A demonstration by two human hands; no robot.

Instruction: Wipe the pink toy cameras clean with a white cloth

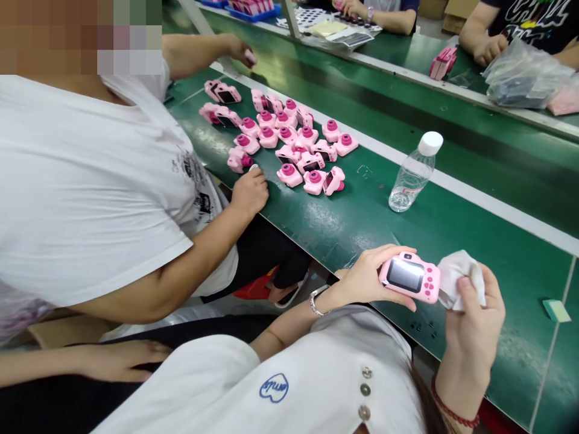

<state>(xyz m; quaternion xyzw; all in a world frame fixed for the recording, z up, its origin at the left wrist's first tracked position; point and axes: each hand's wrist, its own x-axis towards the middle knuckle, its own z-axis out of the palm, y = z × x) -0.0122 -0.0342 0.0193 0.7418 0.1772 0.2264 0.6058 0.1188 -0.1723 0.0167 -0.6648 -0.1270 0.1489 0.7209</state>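
We see a green workbench [470,253] slanting to lower right, catching light | white strip [497,207], centre to right | metal post [290,18], top centre | cardboard boxes [458,13], upper right

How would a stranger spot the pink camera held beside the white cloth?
Find the long green table, then the clear bottle standing on it. Closer to the viewer, the left hand holds the pink camera, screen showing, beside a white cloth in the right hand. Unlike the pink cameras clustered on the table, it is held up beside cloth.

Blue heart-framed lettering [274,387] — apparently "emis", on a white shirt [321,386]
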